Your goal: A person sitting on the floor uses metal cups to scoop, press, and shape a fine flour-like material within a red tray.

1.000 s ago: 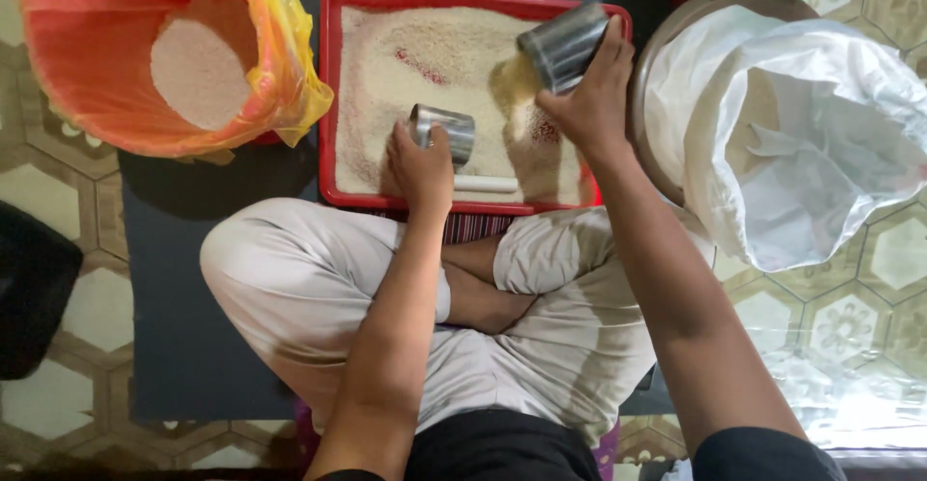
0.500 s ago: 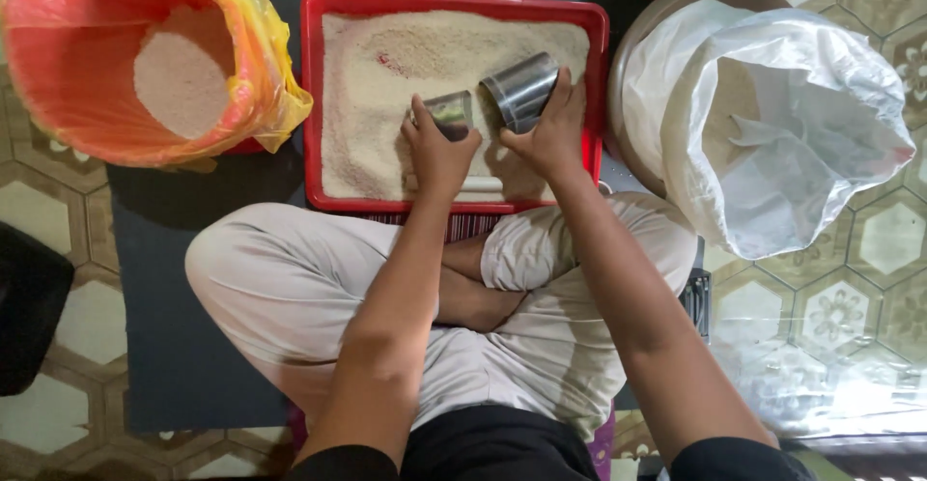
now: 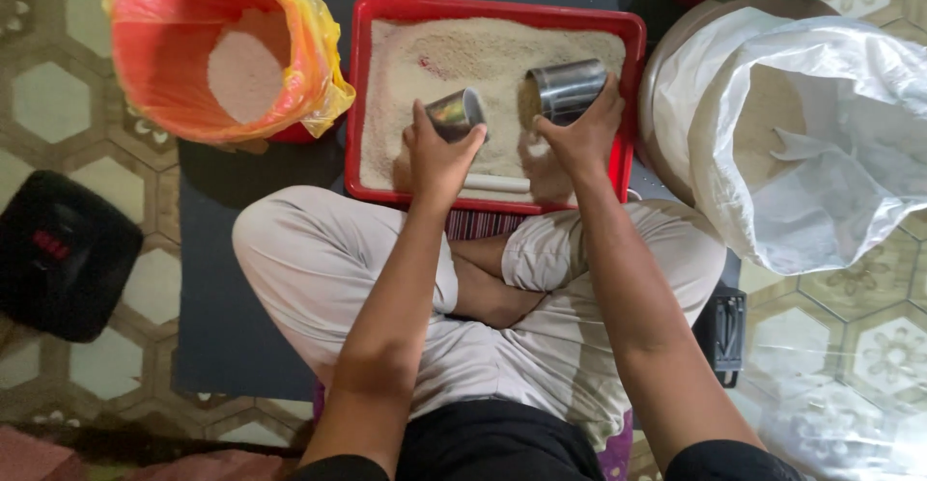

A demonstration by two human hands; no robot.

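A: While both hands sit over the red tray (image 3: 365,95) of rice, what's gripped?

B: Left hand (image 3: 436,157) closed round a small steel cup (image 3: 456,114); right hand (image 3: 583,135) closed round a bigger steel cup (image 3: 568,88), tipped sideways, mouth toward the left hand.

A: Nearby?

B: Orange-lined bucket (image 3: 174,75) left, white sack (image 3: 830,143) right.

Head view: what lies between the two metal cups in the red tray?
Only bare rice in the red tray separates the left hand's cup from the right hand's cup; head view shows it.
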